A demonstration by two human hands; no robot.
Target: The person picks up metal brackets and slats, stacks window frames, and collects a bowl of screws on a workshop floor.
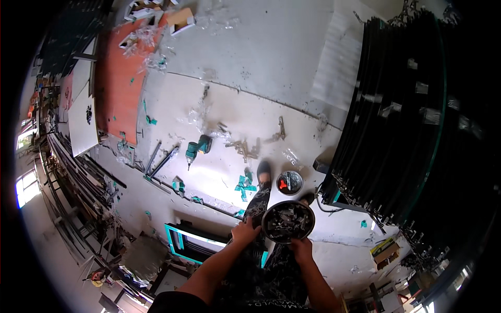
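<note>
A round dark bowl full of small dark and metallic fittings is held in front of my legs. My right hand is closed on its near rim, the fingers partly hidden underneath. Over my left thigh, my left hand is close to the bowl's left side, thumb and fingers apart, with nothing visible in it. Just beyond the bowl, a white bucket stands on the floor by my feet, with a red piece and some clear and grey items inside.
A green cordless drill lies on the pale floor sheet, near scattered fittings and green tape scraps. Dark profiles are stacked at right. A dark frame with turquoise edging is at lower left, an orange sheet at upper left.
</note>
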